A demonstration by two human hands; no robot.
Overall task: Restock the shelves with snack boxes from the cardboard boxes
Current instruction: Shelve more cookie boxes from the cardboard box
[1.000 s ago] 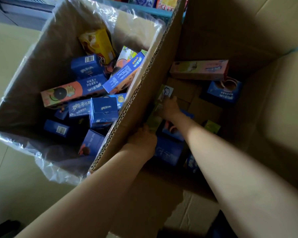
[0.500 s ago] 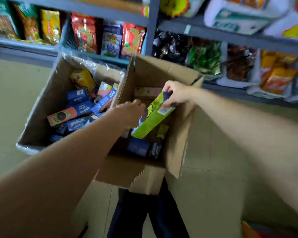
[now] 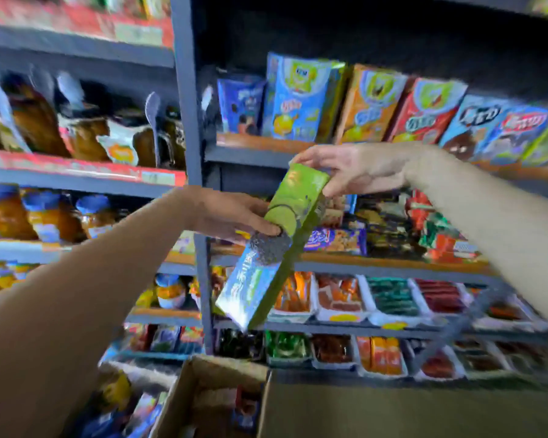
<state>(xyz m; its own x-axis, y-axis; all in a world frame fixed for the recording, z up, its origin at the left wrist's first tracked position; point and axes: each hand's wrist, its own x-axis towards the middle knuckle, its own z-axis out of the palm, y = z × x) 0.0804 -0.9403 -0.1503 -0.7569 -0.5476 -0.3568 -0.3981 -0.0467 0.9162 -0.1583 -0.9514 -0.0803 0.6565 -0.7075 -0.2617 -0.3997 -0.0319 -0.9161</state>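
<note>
Your left hand (image 3: 231, 218) and right hand (image 3: 351, 169) both pinch the tilted green snack box (image 3: 276, 241) before the shelves (image 3: 190, 153).

Tall grey metal shelving (image 3: 187, 128) fills the view, tiers divided by an upright post, orange wooden boards (image 3: 393, 262) lining some; light is dim.

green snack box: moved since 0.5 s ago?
Yes. The green snack box has gone up, from just above the open cardboard box to shelf height, held by the left hand and right hand.
</note>
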